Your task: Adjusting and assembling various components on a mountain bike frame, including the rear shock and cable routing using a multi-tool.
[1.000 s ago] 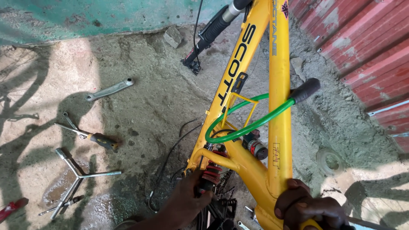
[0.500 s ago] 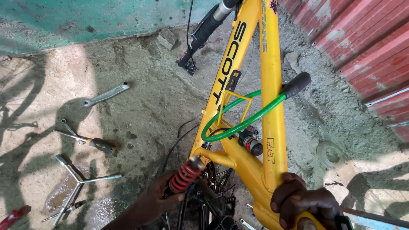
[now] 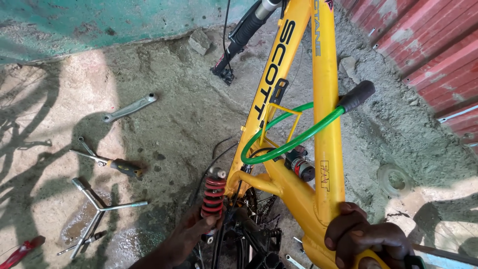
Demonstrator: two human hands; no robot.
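— Progress? Shock (image 3: pixel 214 193) is seen free at its upper end, beside the yellow bike frame (image 3: pixel 326 149) but not bolted at the top; the lower end is hidden behind the hand, so seating cannot be told. Fixing looks unfinished.

— Grips? Left hand (image 3: pixel 191 230) is closed around the lower coil of the shock. Right hand (image 3: pixel 366 239) is wrapped shut on the near end of the frame.

— Appearance and place? Red spring, grey top eyelet, held upright near centre, left of the frame. A green cable lock (image 3: pixel 286 134) is looped through the frame. Tools are noted on the concrete at left: a three-way wrench (image 3: pixel 99 211) and a flat spanner (image 3: pixel 130 107).
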